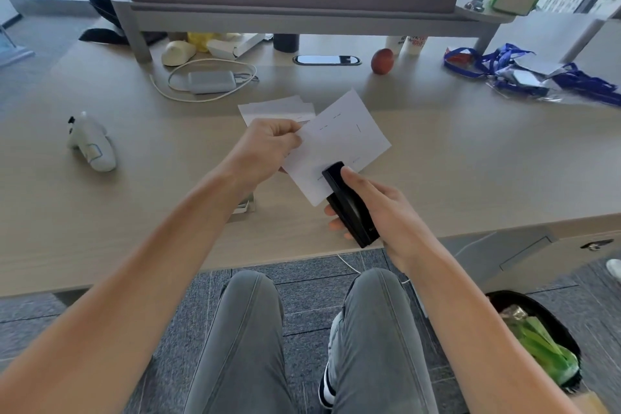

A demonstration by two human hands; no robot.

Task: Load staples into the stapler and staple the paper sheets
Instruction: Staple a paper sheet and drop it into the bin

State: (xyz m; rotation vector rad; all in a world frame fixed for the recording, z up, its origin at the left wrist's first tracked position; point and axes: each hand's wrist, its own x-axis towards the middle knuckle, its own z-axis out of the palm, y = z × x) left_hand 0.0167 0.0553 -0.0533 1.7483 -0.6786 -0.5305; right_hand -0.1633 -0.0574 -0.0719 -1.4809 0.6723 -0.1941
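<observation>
Stapling looks like what's going on right now, so my guess is the loading part is already done. Nearest the front edge of the desk point(100, 245), the right hand point(386, 212) is wrapping around the black stapler point(349, 205), thumb lying on top near the nose and fingers curling underneath, probably so it can squeeze down. The stapler's mouth is sitting over the near edge of the paper sheets point(339, 144), which are being held up off the desk toward its middle. The left hand point(265, 148) is pinching the sheets at their left edge, I think to keep them lined up and steady while the stapler bites. A few short dark marks on the paper could be staples already in, can't really tell. Just behind, more white paper point(272, 107) is lying flat on the desk. Off toward the left edge a white game controller point(90, 144) is lying, and farther back a charger with its cable point(208, 81) and a reddish fruit point(382, 60) are sitting near the far edge.
</observation>
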